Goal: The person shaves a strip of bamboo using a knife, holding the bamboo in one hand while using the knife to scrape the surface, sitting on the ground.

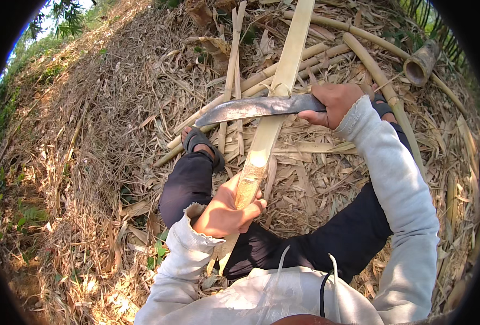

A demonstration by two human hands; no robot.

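My left hand (232, 208) grips the near part of a long, pale split bamboo strip (267, 138), just below a brownish node. The strip slants away from my lap toward the far top edge. My right hand (334, 105) is closed around the handle end of a machete (250, 110), and the handle itself is mostly hidden. Its broad, dark-stained blade lies crosswise over the strip, tip pointing left. A thin curl of shaving stands on the strip just beyond the blade. The strip's near end, split at the tip, passes under my left wrist.
Dry bamboo leaves and shavings (110, 146) cover the ground. Several bamboo poles (378, 81) lie beyond my feet, with narrow slats (232, 70) beside a cut stump (215, 51). A hollow bamboo section (421, 64) rests at the far right. My sandalled left foot (202, 146) is near the blade tip.
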